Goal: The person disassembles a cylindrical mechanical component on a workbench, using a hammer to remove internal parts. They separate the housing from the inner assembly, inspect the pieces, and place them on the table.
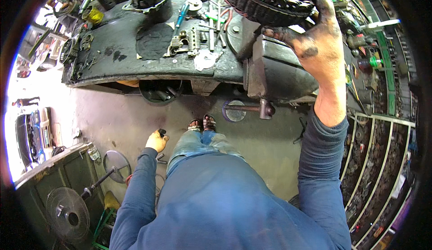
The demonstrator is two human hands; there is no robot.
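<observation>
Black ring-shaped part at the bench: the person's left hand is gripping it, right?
Wrong hand: in the head view, the right hand is gripping the black ring-shaped part at the bench. The left hand is well away from it.

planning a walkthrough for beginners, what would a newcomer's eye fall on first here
Probably the blackened right hand gripping a dark ribbed ring at the top, right of centre. Next might come the bulky vise just below, at the bench's near edge, then the round fan at lower left.
</observation>
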